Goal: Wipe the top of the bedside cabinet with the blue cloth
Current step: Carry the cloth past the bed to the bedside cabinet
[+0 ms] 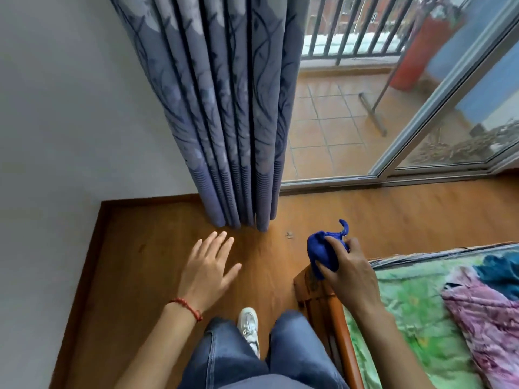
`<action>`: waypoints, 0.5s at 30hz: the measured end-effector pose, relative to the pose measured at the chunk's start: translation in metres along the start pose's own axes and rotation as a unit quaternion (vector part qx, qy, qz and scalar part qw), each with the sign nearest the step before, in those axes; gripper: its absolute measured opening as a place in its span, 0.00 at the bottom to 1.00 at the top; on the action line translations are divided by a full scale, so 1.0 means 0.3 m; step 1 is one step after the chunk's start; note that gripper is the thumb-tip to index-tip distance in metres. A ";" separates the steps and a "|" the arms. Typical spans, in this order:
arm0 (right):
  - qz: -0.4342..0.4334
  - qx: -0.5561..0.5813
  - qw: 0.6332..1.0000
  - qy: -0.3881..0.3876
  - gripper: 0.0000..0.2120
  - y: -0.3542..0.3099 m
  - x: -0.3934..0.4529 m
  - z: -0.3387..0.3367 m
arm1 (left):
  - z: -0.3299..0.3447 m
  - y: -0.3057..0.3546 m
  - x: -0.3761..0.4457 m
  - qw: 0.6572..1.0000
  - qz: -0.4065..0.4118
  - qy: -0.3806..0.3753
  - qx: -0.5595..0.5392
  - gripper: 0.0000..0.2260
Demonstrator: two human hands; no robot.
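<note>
No readable text, label, brand, number or sign appears anywhere in this view

The right hand covers much of the bunched blue cloth. The bed runs off the right and bottom edges. No bedside cabinet can be made out. One shoe peeks between the jeans.

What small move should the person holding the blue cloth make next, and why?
Probably turn to find the cabinet: the right hand grips the bunched blue cloth above a wooden bed corner, the left hand hangs open over bare floor, and no bedside cabinet shows.
</note>
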State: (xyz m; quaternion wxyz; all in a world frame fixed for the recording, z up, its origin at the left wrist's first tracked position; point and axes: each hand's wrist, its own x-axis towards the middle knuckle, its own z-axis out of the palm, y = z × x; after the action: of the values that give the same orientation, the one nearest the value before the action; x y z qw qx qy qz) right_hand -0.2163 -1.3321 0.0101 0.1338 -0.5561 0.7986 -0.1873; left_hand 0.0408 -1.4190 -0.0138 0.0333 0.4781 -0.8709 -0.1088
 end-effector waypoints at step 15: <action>0.086 -0.003 0.995 0.045 0.24 0.177 0.475 -0.027 | 0.021 0.118 0.752 0.987 0.161 0.004 -0.009 0.25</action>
State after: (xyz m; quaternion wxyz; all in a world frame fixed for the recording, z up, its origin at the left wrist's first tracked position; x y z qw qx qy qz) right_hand -0.3133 -1.4480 -0.0073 0.1120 -0.4767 0.8491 -0.1979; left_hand -0.1114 -1.5892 -0.0226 0.0581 0.3318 -0.9354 -0.1078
